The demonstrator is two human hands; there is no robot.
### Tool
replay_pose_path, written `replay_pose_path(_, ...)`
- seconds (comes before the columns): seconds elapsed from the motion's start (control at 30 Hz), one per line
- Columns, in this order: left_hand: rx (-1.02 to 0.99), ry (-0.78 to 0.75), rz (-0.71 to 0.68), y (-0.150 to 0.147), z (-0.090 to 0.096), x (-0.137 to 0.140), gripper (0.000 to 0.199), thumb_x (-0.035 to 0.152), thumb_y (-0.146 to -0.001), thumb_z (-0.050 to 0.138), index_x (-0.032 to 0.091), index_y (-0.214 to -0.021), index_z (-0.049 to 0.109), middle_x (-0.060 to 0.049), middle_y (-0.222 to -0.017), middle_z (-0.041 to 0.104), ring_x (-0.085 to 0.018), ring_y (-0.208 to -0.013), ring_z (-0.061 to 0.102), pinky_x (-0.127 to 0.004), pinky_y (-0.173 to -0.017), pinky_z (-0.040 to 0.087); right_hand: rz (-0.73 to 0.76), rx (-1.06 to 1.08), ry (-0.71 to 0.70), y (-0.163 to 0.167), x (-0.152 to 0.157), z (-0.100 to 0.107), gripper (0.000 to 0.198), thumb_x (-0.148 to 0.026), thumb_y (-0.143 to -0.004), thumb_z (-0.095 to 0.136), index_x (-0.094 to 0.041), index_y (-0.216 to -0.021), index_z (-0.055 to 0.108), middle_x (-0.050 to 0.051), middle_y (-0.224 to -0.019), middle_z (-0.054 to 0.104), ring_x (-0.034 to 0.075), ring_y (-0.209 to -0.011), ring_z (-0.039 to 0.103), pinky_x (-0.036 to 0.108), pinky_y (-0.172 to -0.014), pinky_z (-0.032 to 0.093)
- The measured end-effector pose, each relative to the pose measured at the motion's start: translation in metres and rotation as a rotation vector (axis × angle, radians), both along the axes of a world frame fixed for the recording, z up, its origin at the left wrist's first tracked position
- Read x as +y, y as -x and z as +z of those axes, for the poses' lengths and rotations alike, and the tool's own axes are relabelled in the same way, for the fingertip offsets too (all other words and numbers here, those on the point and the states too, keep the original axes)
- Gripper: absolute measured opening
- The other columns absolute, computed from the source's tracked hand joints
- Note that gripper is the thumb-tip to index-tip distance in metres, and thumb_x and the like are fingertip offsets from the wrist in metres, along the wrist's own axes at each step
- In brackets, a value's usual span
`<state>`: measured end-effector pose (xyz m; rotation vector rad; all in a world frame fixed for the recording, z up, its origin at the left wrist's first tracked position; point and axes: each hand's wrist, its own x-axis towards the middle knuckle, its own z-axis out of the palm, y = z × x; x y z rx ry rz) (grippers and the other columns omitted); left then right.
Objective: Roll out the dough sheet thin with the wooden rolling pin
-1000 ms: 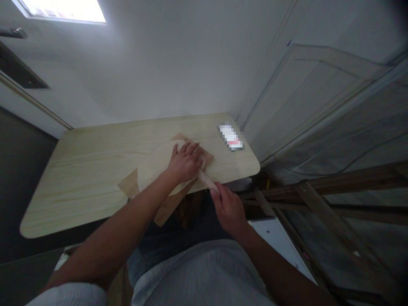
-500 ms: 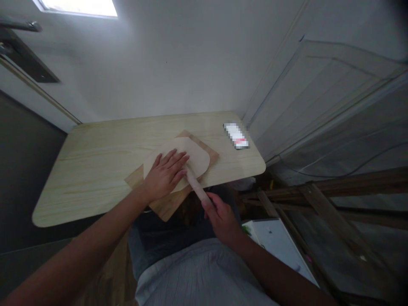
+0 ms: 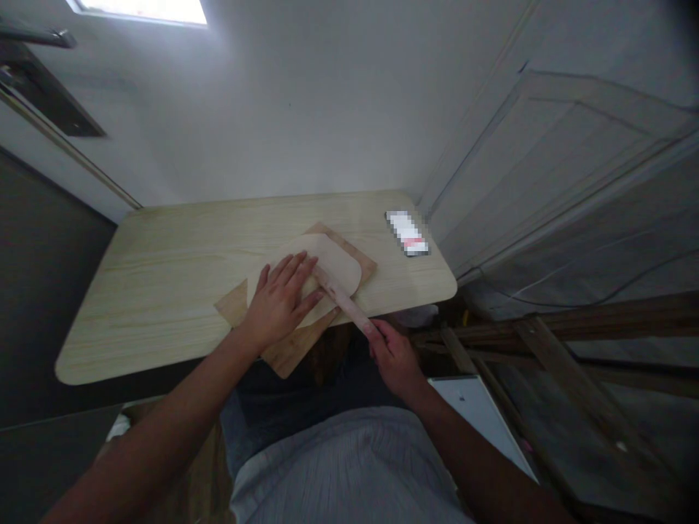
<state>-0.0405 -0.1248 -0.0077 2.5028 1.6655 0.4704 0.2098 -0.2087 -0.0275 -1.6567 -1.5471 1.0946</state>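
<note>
A pale flat piece with rounded corners [image 3: 341, 263] lies on a brown sheet [image 3: 298, 349], whose corners stick out around it and past the table's front edge. My left hand [image 3: 281, 295] rests flat on the pale piece, fingers stretched out and thumb apart. In my right hand [image 3: 390, 353], closed around its near end, is a long, narrow, pale stick [image 3: 349, 306]. Its far end reaches over the pale piece close to my left fingertips. I cannot make out exactly what kind of tool the stick is.
The light wood-grain table [image 3: 169, 269] stands against a white door. A phone [image 3: 407, 233] lies at its right back, its screen blurred out. Wooden bars [image 3: 573, 371] and a white panel [image 3: 480, 415] are low on the right. A door handle [image 3: 38, 35] is at upper left.
My right hand has drawn the stick a little to the right, away from my left hand. My left thumb has spread further from the fingers.
</note>
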Motion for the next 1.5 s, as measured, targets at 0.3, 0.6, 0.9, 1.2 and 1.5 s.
replay_pose_path(0.3, 0.088, 0.020, 0.000, 0.014, -0.013, -0.008, 0.084, 0.069, -0.093, 0.044, 0.028, -0.160, 0.017, -0.011, -0.165, 0.029, -0.032, -0.152, 0.024, -0.061, -0.122, 0.017, 0.013, -0.105, -0.082, -0.020, 0.024, -0.002, 0.046, -0.052, -0.100, 0.045, -0.016, -0.108, 0.072, 0.003, -0.074, 0.068, 0.016, -0.066, 0.060, 0.025, -0.060, 0.040)
replay_pose_path(0.6, -0.169, 0.068, 0.007, 0.022, 0.000, 0.019, 0.079, 0.063, -0.096, 0.045, 0.021, -0.158, 0.023, -0.016, -0.158, 0.042, -0.030, -0.143, 0.043, -0.051, -0.117, 0.033, 0.112, -0.183, -0.001, 0.004, -0.009, 0.013, 0.041, -0.052, -0.099, 0.047, -0.020, -0.115, 0.067, 0.003, -0.077, 0.071, 0.017, -0.064, 0.063, 0.025, -0.059, 0.041)
replay_pose_path(0.9, -0.132, 0.012, -0.055, -0.050, 0.019, 0.075, 0.052, 0.056, -0.101, 0.038, 0.025, -0.138, 0.055, -0.010, -0.152, 0.050, -0.028, -0.140, 0.043, -0.055, -0.118, 0.027, 0.163, -0.307, -0.103, 0.020, -0.029, 0.003, 0.037, -0.044, -0.102, 0.041, -0.017, -0.119, 0.060, 0.006, -0.084, 0.073, 0.020, -0.068, 0.068, 0.028, -0.062, 0.045)
replay_pose_path(1.2, -0.008, 0.052, -0.157, -0.079, 0.008, 0.079, 0.051, 0.057, -0.097, 0.045, 0.027, -0.136, 0.057, -0.008, -0.150, 0.051, -0.032, -0.143, 0.038, -0.063, -0.121, 0.011, 0.120, -0.322, -0.176, -0.016, -0.025, -0.001, 0.040, -0.044, -0.100, 0.048, -0.016, -0.125, 0.061, 0.010, -0.099, 0.075, 0.024, -0.085, 0.072, 0.033, -0.076, 0.053)
replay_pose_path(1.5, 0.004, 0.026, -0.146, -0.079, 0.007, 0.078, 0.052, 0.056, -0.102, 0.032, 0.029, -0.139, 0.055, -0.006, -0.153, 0.048, -0.030, -0.145, 0.036, -0.061, -0.122, 0.010, 0.099, -0.329, -0.194, -0.002, -0.037, -0.007, 0.036, -0.041, -0.099, 0.051, -0.021, -0.128, 0.060, 0.010, -0.114, 0.072, 0.025, -0.098, 0.069, 0.037, -0.084, 0.053)
